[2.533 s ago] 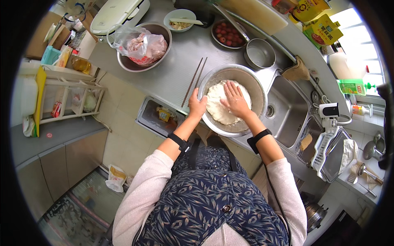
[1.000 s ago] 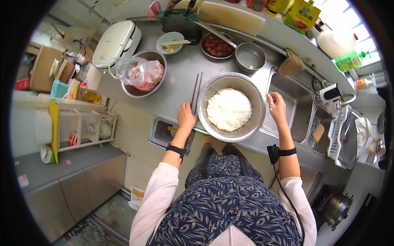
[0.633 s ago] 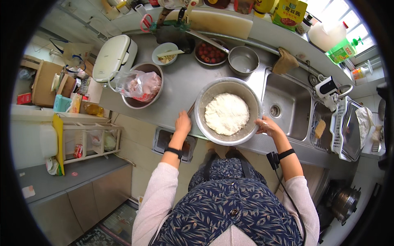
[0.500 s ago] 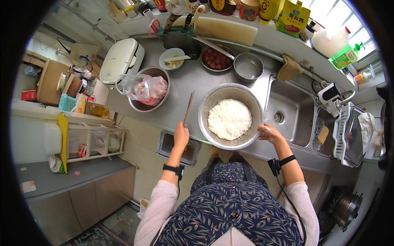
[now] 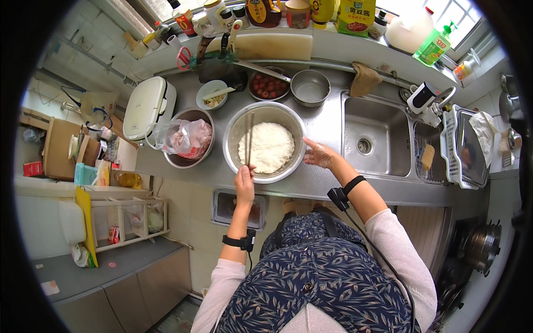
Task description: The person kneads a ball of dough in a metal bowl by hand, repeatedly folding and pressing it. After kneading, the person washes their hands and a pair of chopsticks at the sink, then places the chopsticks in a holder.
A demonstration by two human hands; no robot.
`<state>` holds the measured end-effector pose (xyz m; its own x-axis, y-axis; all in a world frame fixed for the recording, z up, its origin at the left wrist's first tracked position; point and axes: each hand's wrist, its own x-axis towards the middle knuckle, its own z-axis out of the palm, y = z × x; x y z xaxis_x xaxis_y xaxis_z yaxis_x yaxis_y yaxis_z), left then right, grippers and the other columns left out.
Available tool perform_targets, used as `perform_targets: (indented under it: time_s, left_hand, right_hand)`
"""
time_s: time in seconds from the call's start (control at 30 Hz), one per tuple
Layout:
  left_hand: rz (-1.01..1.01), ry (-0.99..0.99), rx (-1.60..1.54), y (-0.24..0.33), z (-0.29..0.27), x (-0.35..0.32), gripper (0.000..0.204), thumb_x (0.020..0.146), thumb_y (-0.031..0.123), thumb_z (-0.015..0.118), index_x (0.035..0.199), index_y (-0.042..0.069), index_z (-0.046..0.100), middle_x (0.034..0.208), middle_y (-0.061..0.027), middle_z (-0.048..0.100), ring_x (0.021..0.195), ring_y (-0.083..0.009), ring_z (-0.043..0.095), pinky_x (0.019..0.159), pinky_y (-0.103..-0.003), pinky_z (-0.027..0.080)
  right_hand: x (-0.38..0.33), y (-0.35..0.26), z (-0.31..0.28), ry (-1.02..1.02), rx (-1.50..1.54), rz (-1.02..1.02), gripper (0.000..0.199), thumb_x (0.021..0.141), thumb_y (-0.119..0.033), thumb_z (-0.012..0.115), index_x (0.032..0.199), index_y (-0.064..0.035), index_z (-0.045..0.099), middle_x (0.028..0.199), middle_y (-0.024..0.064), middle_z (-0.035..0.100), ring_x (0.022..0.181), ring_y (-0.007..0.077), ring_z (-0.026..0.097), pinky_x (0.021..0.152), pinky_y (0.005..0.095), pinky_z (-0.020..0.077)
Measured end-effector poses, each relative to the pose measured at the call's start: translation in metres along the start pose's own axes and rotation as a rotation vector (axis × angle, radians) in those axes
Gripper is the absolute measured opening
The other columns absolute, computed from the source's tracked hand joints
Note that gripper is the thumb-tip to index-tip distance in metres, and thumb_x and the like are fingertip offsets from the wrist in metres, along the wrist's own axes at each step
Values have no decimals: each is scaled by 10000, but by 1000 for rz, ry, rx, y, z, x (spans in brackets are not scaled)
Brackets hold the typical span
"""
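A large steel mixing bowl (image 5: 230, 152) stands at the front of the counter, with a pale, rough mass of dough (image 5: 272, 149) inside. My left hand (image 5: 244, 182) is closed around a pair of chopsticks (image 5: 249, 137) at the bowl's near left rim. The chopsticks point away from me, across the left part of the bowl and over the dough's edge. At the right side of the bowl is my right hand (image 5: 320, 155), its fingers spread and dusted with white. Its fingertips are at the rim; whether they touch it is hard to tell.
Left of the dough stands a bowl (image 5: 176, 162) of raw meat in a plastic bag. Behind are a small bowl (image 5: 204, 89), a bowl of red fruit (image 5: 266, 87) and an empty steel bowl (image 5: 311, 89). A sink (image 5: 383, 139) lies to the right, a white appliance (image 5: 145, 108) far left.
The mixing bowl has shifted left, away from the sink and nearer the meat bowl. My left hand has brought the chopsticks over it. My right hand's fingers have spread at the rim.
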<state>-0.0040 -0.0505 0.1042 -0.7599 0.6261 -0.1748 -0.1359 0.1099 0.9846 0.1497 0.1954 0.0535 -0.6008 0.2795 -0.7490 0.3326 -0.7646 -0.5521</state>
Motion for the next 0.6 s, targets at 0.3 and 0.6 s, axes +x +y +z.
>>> perform_targets:
  time_s: [0.3,0.6]
  left_hand:
    - [-333,-354,-564,23,106,16,326,990,239,445,1203,-2,500,778,24,431,588,-43,377,462,-175,322]
    - [314,-299,328,-23,234,28,290,944,149,486,1204,33,546,880,-103,547,836,-217,562,744,-348,457]
  right_hand:
    - [-70,-23,-30,143,-11,-406,602,947,-529,398,1222,-12,543,1200,107,566,1095,214,520,944,368,403]
    - [-42,-40,-44,138,-429,-585,426,952,-356,487,1139,12,590,1064,116,623,1001,185,562,901,318,424]
